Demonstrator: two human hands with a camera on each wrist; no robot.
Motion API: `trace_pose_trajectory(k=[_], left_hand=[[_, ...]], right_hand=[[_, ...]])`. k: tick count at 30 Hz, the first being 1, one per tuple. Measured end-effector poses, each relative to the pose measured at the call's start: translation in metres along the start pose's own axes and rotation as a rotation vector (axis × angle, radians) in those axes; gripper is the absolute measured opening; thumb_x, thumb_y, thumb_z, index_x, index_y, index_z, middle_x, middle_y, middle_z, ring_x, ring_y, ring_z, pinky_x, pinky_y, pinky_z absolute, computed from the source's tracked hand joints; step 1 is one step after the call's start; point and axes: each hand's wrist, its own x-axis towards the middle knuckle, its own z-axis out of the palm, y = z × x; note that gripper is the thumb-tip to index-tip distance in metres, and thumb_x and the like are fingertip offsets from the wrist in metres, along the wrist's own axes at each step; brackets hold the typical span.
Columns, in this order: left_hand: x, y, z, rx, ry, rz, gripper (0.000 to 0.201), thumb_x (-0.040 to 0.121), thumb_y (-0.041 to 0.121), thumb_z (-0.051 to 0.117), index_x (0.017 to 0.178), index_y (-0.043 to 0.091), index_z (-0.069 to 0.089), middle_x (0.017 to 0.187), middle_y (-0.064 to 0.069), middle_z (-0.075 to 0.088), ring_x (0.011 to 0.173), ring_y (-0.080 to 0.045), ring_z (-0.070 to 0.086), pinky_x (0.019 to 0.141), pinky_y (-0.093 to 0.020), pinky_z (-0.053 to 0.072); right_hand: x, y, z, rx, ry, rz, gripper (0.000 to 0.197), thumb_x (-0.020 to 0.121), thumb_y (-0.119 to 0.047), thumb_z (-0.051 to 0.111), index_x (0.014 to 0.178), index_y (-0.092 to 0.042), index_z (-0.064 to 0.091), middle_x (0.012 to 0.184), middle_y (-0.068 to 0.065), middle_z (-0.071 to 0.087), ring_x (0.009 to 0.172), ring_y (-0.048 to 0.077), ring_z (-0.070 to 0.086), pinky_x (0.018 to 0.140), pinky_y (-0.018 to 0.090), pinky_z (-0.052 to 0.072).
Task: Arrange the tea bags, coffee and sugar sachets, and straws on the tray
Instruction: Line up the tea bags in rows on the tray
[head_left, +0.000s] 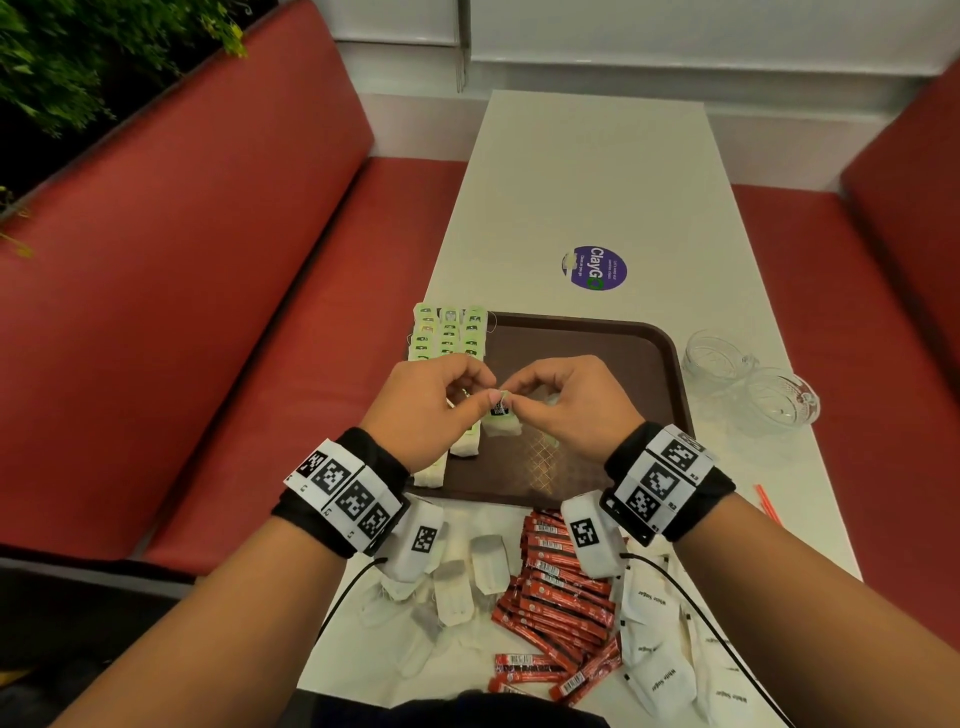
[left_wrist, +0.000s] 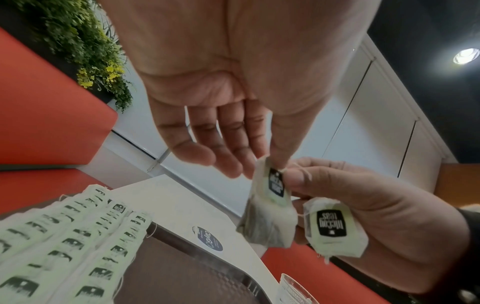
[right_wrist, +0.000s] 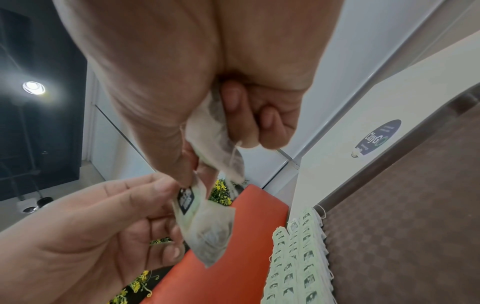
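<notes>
Both hands hover over the brown tray (head_left: 613, 348). My left hand (head_left: 488, 391) and right hand (head_left: 511, 399) pinch the top of one hanging tea bag (head_left: 501, 422) between them. The left wrist view shows that tea bag (left_wrist: 270, 216) under my left thumb, and a second tea bag (left_wrist: 335, 228) tucked in the right hand's curled fingers. In the right wrist view the tucked bag (right_wrist: 215, 135) lies against the palm and the hanging bag (right_wrist: 205, 226) dangles below. Rows of green-tagged tea bags (head_left: 449, 332) cover the tray's left side.
Near the table's front edge lie loose white tea bags (head_left: 467, 571), red coffee sachets (head_left: 561, 592) and white sugar sachets (head_left: 660, 629). Red straws (head_left: 768, 503) lie at the right edge. Two glass bowls (head_left: 748, 379) stand right of the tray. Red benches flank the table.
</notes>
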Motion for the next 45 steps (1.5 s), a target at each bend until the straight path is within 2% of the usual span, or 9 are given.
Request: trace_pose_trajectory(k=[11, 16, 21, 24, 28, 32, 35, 40, 45], left_hand=[[-0.004, -0.011, -0.004, -0.015, -0.07, -0.019, 0.017, 0.099, 0.033, 0.059, 0.099, 0.03, 0.076, 0.075, 0.012, 0.07, 0.075, -0.001, 0.064, 0.072, -0.022, 0.051], [-0.002, -0.013, -0.003, -0.02, -0.072, -0.055, 0.006, 0.086, 0.033, 0.076, 0.091, 0.03, 0.077, 0.079, 0.011, 0.073, 0.079, -0.004, 0.067, 0.079, -0.028, 0.056], [0.002, -0.023, -0.002, 0.071, -0.079, -0.082, 0.002, 0.088, 0.031, 0.074, 0.087, 0.028, 0.074, 0.076, 0.009, 0.071, 0.078, -0.009, 0.064, 0.079, -0.031, 0.052], [0.005, -0.035, 0.0, 0.184, -0.26, -0.166, 0.006, 0.089, 0.029, 0.073, 0.085, 0.025, 0.071, 0.077, 0.006, 0.069, 0.074, -0.013, 0.063, 0.07, -0.027, 0.05], [0.01, -0.055, 0.02, 0.363, -0.545, -0.221, 0.003, 0.089, 0.026, 0.073, 0.089, 0.023, 0.073, 0.071, 0.019, 0.059, 0.064, 0.002, 0.052, 0.054, -0.008, 0.033], [0.025, -0.073, 0.039, 0.392, -0.462, -0.293, 0.005, 0.091, 0.023, 0.069, 0.093, 0.021, 0.073, 0.08, 0.012, 0.064, 0.078, -0.01, 0.06, 0.071, -0.023, 0.043], [0.037, -0.082, 0.045, 0.449, -0.408, -0.326, 0.011, 0.091, 0.027, 0.068, 0.098, 0.02, 0.072, 0.088, 0.005, 0.064, 0.091, -0.019, 0.063, 0.077, -0.028, 0.046], [0.042, -0.092, 0.051, 0.455, -0.348, -0.348, 0.015, 0.088, 0.034, 0.071, 0.099, 0.025, 0.067, 0.095, 0.005, 0.063, 0.091, -0.019, 0.062, 0.07, -0.029, 0.04], [0.038, -0.093, 0.055, 0.489, -0.267, -0.378, 0.02, 0.091, 0.041, 0.066, 0.094, 0.024, 0.057, 0.09, 0.006, 0.061, 0.088, -0.02, 0.059, 0.071, -0.032, 0.042]], right_hand=[[0.005, 0.003, 0.01, 0.006, 0.006, 0.023, 0.003, 0.088, -0.021, 0.076, 0.088, -0.023, 0.079, 0.079, -0.013, 0.073, 0.073, -0.001, 0.066, 0.065, 0.01, 0.048], [0.006, 0.001, 0.014, 0.017, -0.02, 0.023, 0.004, 0.087, -0.024, 0.077, 0.089, -0.022, 0.08, 0.08, -0.012, 0.075, 0.076, 0.0, 0.068, 0.068, 0.011, 0.048], [0.008, 0.005, 0.013, -0.145, -0.041, 0.012, 0.021, 0.091, -0.026, 0.07, 0.112, -0.023, 0.073, 0.09, -0.015, 0.072, 0.091, -0.002, 0.065, 0.082, 0.011, 0.043], [0.008, 0.012, 0.01, -0.227, -0.05, 0.102, 0.024, 0.093, -0.021, 0.062, 0.116, -0.022, 0.068, 0.092, -0.011, 0.068, 0.092, 0.008, 0.062, 0.086, 0.023, 0.045], [0.003, 0.018, 0.003, -0.201, -0.123, 0.206, 0.037, 0.079, -0.026, 0.059, 0.116, -0.024, 0.061, 0.096, -0.004, 0.058, 0.087, 0.013, 0.056, 0.077, 0.028, 0.044], [-0.001, 0.021, 0.002, -0.26, -0.22, 0.25, 0.046, 0.081, -0.006, 0.065, 0.121, -0.026, 0.053, 0.11, -0.002, 0.048, 0.085, 0.013, 0.054, 0.069, 0.022, 0.042], [-0.001, 0.029, 0.004, -0.284, -0.158, 0.321, 0.043, 0.085, -0.002, 0.063, 0.121, -0.023, 0.054, 0.115, 0.0, 0.048, 0.094, 0.017, 0.055, 0.075, 0.022, 0.044], [-0.001, 0.041, 0.007, -0.284, -0.084, 0.312, 0.005, 0.095, -0.021, 0.063, 0.097, -0.022, 0.059, 0.102, -0.001, 0.062, 0.085, 0.015, 0.058, 0.071, 0.027, 0.047], [-0.001, 0.042, 0.015, -0.233, -0.098, 0.339, 0.009, 0.096, -0.031, 0.059, 0.094, -0.022, 0.059, 0.09, -0.004, 0.065, 0.082, 0.017, 0.063, 0.073, 0.035, 0.053]])
